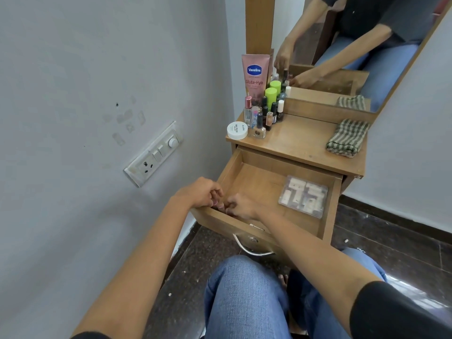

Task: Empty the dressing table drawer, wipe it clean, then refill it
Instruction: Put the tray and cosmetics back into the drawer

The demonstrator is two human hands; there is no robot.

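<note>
Drawer (259,184) is pulled right out of the dressing table (300,143), front panel and metal handle (249,249) just above the person's knees. Mostly bare wood inside. The only clear item left is a clear plastic box (303,196) of small pale pieces, flat on the floor at the right side.

Both hands are at the near-left corner. Left hand (199,193) sits over the corner rim with fingers curled. Right hand (242,207) is inside the drawer just beside it, fingers curled down, fingertips nearly meeting the left's. Could be pinching something small between them, but the view is too blurred and blocked there, so I can't tell the grip on either hand.

Tabletop, back-left: cluster of nail polish bottles (266,116), pink Vaseline tube (255,74) upright behind them, white jar (236,130) at the front edge. Right side: folded striped cloth (347,138), well apart from the bottles. Mirror (367,45) behind. Switch panel (154,154) on the left wall.
</note>
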